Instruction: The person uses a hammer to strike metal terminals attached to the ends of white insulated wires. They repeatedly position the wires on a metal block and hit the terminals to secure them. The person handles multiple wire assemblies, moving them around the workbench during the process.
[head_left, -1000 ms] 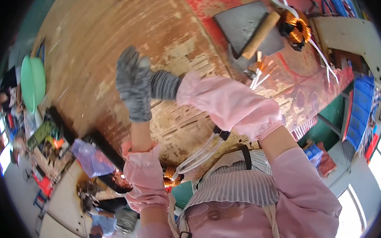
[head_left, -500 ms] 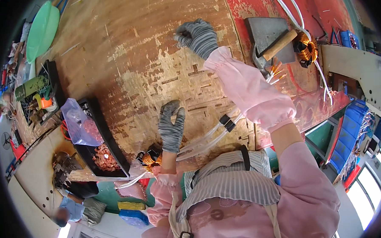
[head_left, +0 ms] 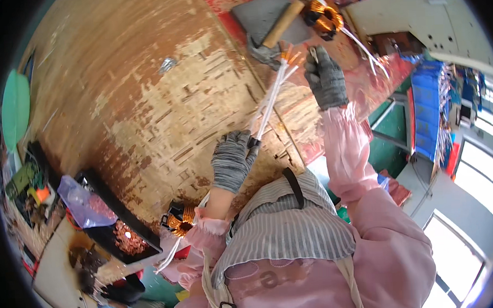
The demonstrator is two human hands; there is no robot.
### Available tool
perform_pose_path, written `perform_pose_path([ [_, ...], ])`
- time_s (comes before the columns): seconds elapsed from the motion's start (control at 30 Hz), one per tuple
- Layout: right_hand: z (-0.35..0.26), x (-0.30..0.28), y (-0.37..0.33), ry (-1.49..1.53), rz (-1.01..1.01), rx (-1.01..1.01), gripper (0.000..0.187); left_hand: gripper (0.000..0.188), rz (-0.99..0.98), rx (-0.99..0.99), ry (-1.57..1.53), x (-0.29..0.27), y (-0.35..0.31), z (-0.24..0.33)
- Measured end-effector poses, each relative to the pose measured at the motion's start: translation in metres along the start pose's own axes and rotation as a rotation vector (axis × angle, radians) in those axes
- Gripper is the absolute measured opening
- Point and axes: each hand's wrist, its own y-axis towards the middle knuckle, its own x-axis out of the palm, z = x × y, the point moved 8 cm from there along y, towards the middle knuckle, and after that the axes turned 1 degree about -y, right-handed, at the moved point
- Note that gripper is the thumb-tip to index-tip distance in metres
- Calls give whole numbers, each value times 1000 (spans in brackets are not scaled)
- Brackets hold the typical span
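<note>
Both hands wear grey striped gloves. My left hand [head_left: 230, 161] is closed on a bundle of white wires [head_left: 268, 108] beside the black band [head_left: 254, 143] around them. The wires slant up over the table, ending in splayed bare copper strands [head_left: 290, 55]. To the right of these strands, my right hand [head_left: 327, 80] pinches a small, thin metal piece [head_left: 313, 54] whose exact kind is unclear. By my left forearm, at the table's near edge, sits a copper-wound ring coil [head_left: 182, 220] with white leads.
A hammer with a wooden handle [head_left: 284, 24] lies on a grey metal plate [head_left: 248, 13]. Beside it is another copper coil [head_left: 324, 19]. A black tray [head_left: 151, 238] at left holds small copper pieces and a purple plastic bag [head_left: 85, 202]. Something shiny [head_left: 167, 64] lies on the worn wooden table [head_left: 127, 65].
My right hand has swung from the table's middle to the right, beside the copper strands. My left hand has closed on the white wires and lifted their ends. The view has turned right.
</note>
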Motion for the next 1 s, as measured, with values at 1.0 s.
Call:
perform_pose_path([
  [1.0, -39, -137, 4, -265, -642, -59, 31, 23, 349, 38, -118, 58, 116, 179],
])
